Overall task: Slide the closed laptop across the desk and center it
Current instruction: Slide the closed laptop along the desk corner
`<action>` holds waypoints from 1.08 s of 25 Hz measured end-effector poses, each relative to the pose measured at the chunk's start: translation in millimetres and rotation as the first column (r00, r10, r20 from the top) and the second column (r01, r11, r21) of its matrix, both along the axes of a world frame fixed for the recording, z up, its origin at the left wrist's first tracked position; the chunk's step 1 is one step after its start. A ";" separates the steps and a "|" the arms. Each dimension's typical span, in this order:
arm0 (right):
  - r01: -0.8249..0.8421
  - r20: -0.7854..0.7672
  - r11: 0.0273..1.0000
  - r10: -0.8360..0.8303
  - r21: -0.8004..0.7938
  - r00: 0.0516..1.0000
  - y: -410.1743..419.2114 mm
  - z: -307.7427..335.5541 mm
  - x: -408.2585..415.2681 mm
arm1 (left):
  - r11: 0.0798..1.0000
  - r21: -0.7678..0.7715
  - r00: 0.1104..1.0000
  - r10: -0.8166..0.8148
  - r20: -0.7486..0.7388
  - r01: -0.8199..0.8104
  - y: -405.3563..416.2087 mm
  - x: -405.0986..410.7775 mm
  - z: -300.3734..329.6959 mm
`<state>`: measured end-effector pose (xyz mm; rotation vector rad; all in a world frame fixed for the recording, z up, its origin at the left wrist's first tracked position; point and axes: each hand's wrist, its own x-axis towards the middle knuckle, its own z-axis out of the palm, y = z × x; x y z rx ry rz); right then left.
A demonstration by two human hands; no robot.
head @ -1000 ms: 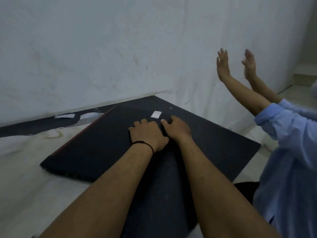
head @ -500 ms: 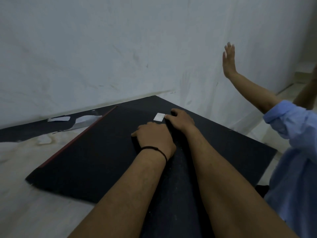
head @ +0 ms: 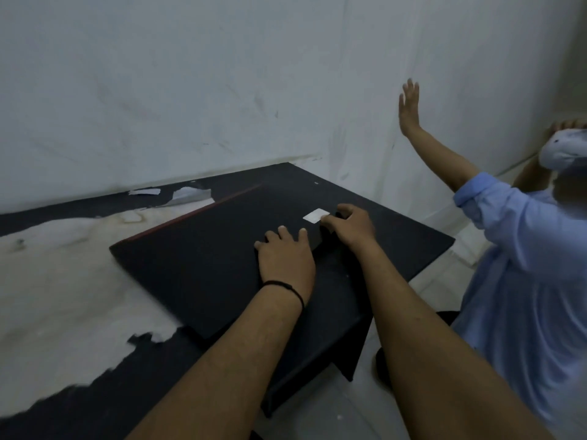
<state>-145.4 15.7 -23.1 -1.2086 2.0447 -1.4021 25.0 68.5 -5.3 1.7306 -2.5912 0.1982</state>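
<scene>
A closed black laptop (head: 197, 265) with a thin red back edge lies at an angle on the right part of the desk (head: 63, 281), whose black top has peeled to pale wood. My left hand (head: 286, 262), with a black band on the wrist, rests flat on the lid with its fingers spread. My right hand (head: 347, 225) sits just beyond it, with curled fingers pressed on the lid beside a small white sticker (head: 316, 215). The laptop's right side blends into the dark desk top.
The white wall (head: 222, 90) runs close behind the desk. Torn white scraps (head: 187, 195) lie at the back. A person in a light blue shirt (head: 524, 249) sits at the right, with one hand (head: 409, 109) raised by the desk's right corner (head: 444, 241).
The laptop's near left corner has shifted right, exposing more pale desk. My right hand has moved ahead of my left, up to the sticker. The other person has dropped one raised hand.
</scene>
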 end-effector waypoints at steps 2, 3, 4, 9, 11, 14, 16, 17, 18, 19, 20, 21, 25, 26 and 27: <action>0.026 0.028 0.999 -0.025 -0.035 0.999 35.0 -3.1 5.2 | 0.994 -0.093 0.997 -0.062 -0.043 0.058 20.2 20.2 -11.9; 0.039 0.039 0.998 -0.037 -0.056 0.999 50.2 -4.0 7.2 | 0.989 -0.131 0.994 -0.079 -0.071 0.069 28.0 29.9 -15.0; 0.051 0.066 0.995 -0.045 -0.084 0.997 62.9 -4.4 8.7 | 0.985 -0.161 0.993 -0.078 -0.089 0.063 34.3 37.5 -16.5; 0.239 0.474 0.916 -0.063 -0.322 0.878 91.6 -1.6 10.9 | 0.975 -0.220 0.991 0.007 -0.132 -0.036 52.7 50.4 -15.6; 0.284 0.543 0.895 -0.058 -0.343 0.838 95.1 -0.5 11.3 | 0.974 -0.222 0.989 0.004 -0.150 -0.037 55.4 49.7 -14.7; 0.316 0.558 0.879 -0.070 -0.357 0.827 96.6 0.6 12.8 | 0.967 -0.253 0.990 -0.009 -0.142 -0.028 54.6 46.0 -17.2; 0.320 0.519 0.876 -0.095 -0.362 0.849 96.0 0.1 15.2 | 0.962 -0.270 0.993 -0.003 -0.117 -0.029 52.5 43.5 -19.5; 0.316 0.482 0.878 -0.115 -0.359 0.869 95.2 -0.8 16.4 | 0.961 -0.275 0.995 -0.002 -0.099 -0.025 51.5 42.3 -20.9; 0.307 0.438 0.883 -0.134 -0.354 0.889 94.7 -1.7 17.8 | 0.960 -0.281 0.997 -0.003 -0.080 -0.020 50.7 41.4 -21.8; 0.299 0.395 0.889 -0.150 -0.348 0.907 94.1 -2.5 19.4 | 0.958 -0.286 0.998 -0.004 -0.066 -0.015 50.3 40.9 -22.5; 0.294 0.360 0.893 -0.165 -0.341 0.918 93.8 -2.9 21.0 | 0.956 -0.292 0.998 -0.006 -0.061 -0.013 50.1 40.5 -23.1; 0.296 0.338 0.895 -0.180 -0.334 0.924 93.9 -3.2 21.7 | 0.954 -0.300 0.998 -0.007 -0.061 -0.011 50.0 39.9 -23.7; 0.297 0.261 0.908 -0.222 -0.295 0.939 97.3 -4.5 26.4 | 0.953 -0.302 0.997 -0.014 -0.081 -0.011 50.0 39.7 -24.2; 0.293 0.236 0.911 -0.229 -0.289 0.944 97.9 -4.3 27.3 | 0.954 -0.299 0.996 -0.014 -0.084 -0.012 49.6 40.0 -24.2; 0.288 0.222 0.915 -0.230 -0.283 0.948 98.6 -3.2 27.8 | 0.954 -0.299 0.996 -0.016 -0.089 -0.011 49.1 40.4 -24.4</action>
